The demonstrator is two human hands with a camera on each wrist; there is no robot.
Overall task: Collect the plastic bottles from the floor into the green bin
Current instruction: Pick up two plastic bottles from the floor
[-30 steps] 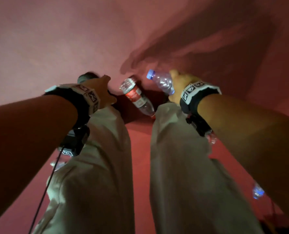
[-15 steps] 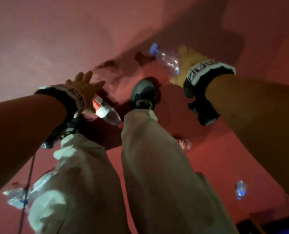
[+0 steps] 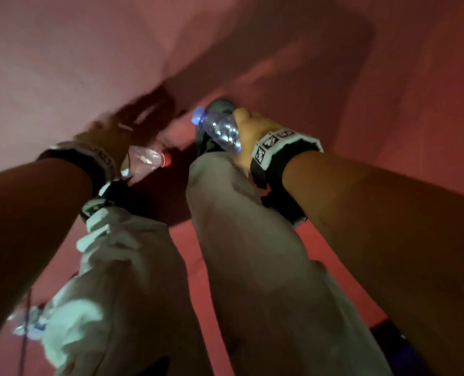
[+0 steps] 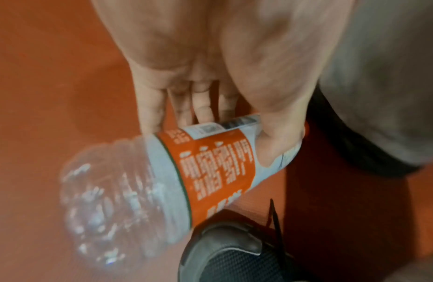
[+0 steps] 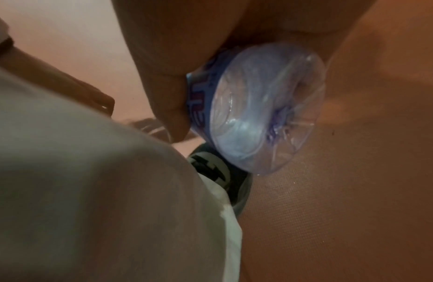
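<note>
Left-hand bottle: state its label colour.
Orange with white bands and white print on the bottle; clearest in the left wrist view.

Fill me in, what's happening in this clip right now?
A person is picking plastic bottles off a red floor. The left hand grips a clear bottle with an orange label; the right hand holds a blue-capped bottle. Another crumpled bottle lies by the left leg. No green bin shows in any view.

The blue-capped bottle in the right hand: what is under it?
Under the blue-capped bottle, which the right hand grips, the head view shows a dark shoe and the trouser leg. The red floor lies below. The bottle covers part of the shoe.
</note>
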